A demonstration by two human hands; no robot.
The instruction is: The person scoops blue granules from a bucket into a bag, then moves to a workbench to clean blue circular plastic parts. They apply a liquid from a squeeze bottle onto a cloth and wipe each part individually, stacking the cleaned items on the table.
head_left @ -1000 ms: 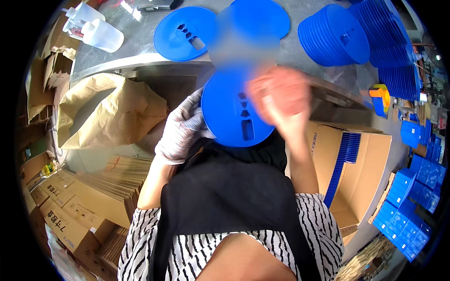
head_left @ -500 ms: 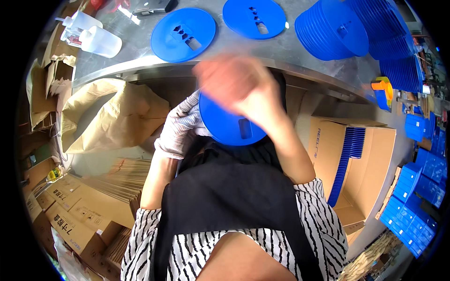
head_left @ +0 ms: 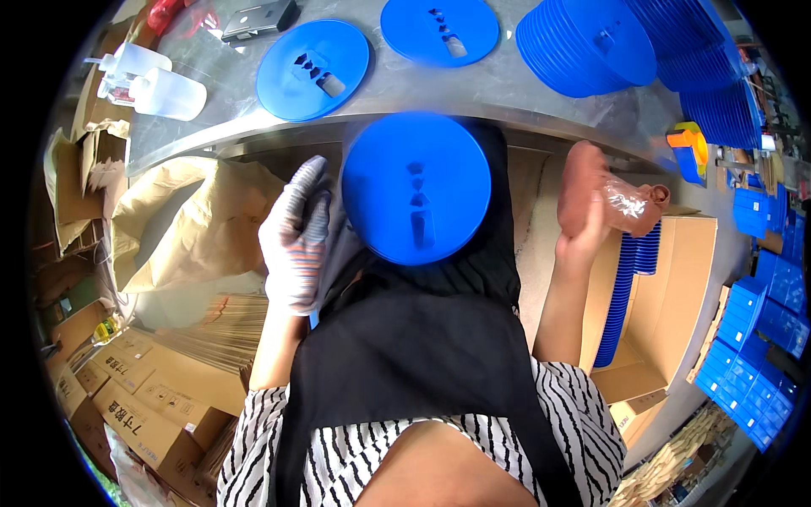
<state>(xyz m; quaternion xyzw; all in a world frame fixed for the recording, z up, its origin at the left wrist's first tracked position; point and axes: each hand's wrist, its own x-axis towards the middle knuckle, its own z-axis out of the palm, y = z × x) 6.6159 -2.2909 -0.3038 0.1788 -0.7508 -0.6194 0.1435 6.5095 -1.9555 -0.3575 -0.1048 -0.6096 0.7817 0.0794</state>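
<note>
A round blue plastic reel disc, with a slot and small cutouts, is over my lap; its cutouts are blurred. Whether it rests there or is in the air, I cannot tell. Neither hand visibly touches it. My left hand, in a striped knit glove, is just left of the disc, fingers stretched out. Bare and well to the right, my right hand grips a reddish-brown soft-looking wad with a shiny knotted end. Two similar blue discs, the left disc and the right disc, lie flat on the metal table.
Stacks of blue discs stand at the table's right, near a yellow-orange tape dispenser at its edge. White squeeze bottles are at the left. A paper sack sits below; an open carton holding discs stands right.
My left hand has let go of the disc and opened. My right hand has swung from over the disc out to the right with the wad. The disc's full face now shows.
</note>
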